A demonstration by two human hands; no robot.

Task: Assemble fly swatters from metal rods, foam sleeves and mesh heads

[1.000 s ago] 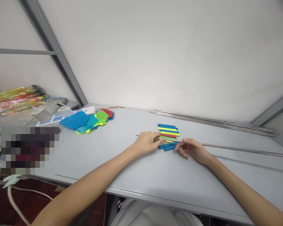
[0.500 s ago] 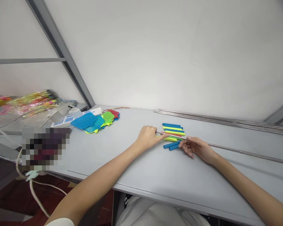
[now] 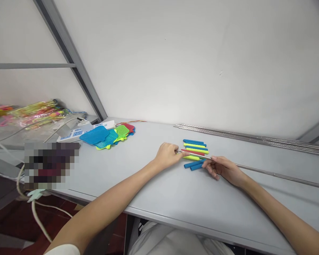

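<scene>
Metal rod (image 3: 255, 169) pinched in left hand (image 3: 166, 156) and right hand (image 3: 227, 170). Coloured tubes (image 3: 196, 150) (blue, yellow, red) lie nearby.

Both arms (image 3: 114, 199) forward, fingers (image 3: 221, 161) curled

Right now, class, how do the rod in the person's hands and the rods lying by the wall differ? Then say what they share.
The held rod is single, while the back rods are several, lying close together. The held rod is gripped by the left hand and right hand, while the back rods lie on the table near the wall, touched by neither hand. All look long, thin, shiny and silver.
</scene>
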